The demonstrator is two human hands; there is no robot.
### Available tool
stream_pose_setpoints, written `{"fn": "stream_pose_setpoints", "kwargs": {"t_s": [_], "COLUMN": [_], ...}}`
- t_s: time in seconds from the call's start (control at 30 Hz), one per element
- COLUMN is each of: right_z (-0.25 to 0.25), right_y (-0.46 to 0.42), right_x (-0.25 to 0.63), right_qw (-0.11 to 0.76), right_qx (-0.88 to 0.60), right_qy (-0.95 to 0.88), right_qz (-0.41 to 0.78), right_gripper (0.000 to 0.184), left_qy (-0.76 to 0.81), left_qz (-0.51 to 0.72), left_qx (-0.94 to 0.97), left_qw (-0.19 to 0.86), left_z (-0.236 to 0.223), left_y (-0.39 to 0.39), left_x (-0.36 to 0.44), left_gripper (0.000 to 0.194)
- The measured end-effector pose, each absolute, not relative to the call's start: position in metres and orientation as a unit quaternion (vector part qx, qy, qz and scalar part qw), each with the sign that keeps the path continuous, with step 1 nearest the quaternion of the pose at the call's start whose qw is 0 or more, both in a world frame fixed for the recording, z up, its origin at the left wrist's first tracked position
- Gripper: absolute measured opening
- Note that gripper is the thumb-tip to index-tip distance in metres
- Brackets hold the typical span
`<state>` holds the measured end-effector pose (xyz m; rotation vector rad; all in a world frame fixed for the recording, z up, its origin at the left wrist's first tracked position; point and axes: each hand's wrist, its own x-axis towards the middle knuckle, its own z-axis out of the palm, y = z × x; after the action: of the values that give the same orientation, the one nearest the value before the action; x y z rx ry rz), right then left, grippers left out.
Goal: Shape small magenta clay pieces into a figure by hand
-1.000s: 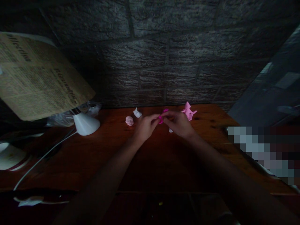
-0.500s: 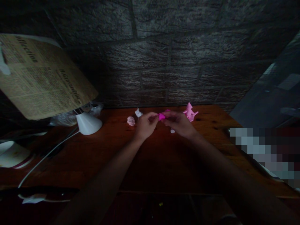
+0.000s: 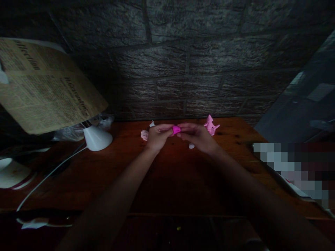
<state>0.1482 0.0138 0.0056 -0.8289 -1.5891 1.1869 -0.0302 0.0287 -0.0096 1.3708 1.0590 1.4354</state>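
My fingers are closed narrowly on one small bright-magenta lump [image 3: 176, 130], smooth and blocky, its material too dim for me to tell. I count two hands on it: the left hand [image 3: 157, 138] pinches its left end between thumb and fingers, and the right hand [image 3: 203, 138] has its fingertips at the right end. The lump sits between them, toward the back of the desk; I cannot tell whether it clears the wood.

Just beneath my right hand lies one small white rounded bit [image 3: 192, 146]. Near my left hand I have one pale-pink crumpled lump [image 3: 144, 135] and, partly hidden behind that hand, one white pointed scrap [image 3: 151, 123]. Beyond my right hand stands one pink spiky shape [image 3: 210, 126] with several points.

All of it is on one reddish-brown wooden desk [image 3: 172, 184]. Farther left I see one lamp, with a white cone-shaped base [image 3: 97, 138] and a tan newspaper-print shade [image 3: 52, 87], one white cable [image 3: 51, 175], some clear crinkled plastic [image 3: 68, 133] and one white cup-like container with a dark red band [image 3: 13, 173]. One grey stone-block wall [image 3: 167, 59] rises behind.
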Motion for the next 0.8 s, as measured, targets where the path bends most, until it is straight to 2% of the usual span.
{"fn": "stream_pose_setpoints", "kwargs": {"t_s": [0.23, 0.37, 0.6, 0.8], "right_z": [0.0067, 0.0051, 0.0050, 0.0059], "right_y": [0.0131, 0.0166, 0.0196, 0.0178], "right_x": [0.1464, 0.1470, 0.1488, 0.1494], "right_qw": [0.479, 0.500, 0.537, 0.511], "right_qx": [-0.344, -0.359, -0.376, -0.369], "right_qy": [-0.661, -0.627, -0.567, -0.558], "right_qz": [0.463, 0.477, 0.499, 0.541], "right_gripper": [0.023, 0.028, 0.027, 0.024], "left_qy": [0.416, 0.394, 0.379, 0.360], "left_qz": [0.588, 0.588, 0.567, 0.552], "left_qx": [0.517, 0.522, 0.604, 0.633], "left_qw": [0.463, 0.475, 0.413, 0.407], "left_z": [-0.0106, -0.0084, -0.0081, -0.0101], "left_y": [0.0268, 0.0264, 0.0238, 0.0251], "left_x": [-0.0278, -0.0255, -0.0222, -0.0245], "left_gripper": [0.020, 0.020, 0.021, 0.023]}}
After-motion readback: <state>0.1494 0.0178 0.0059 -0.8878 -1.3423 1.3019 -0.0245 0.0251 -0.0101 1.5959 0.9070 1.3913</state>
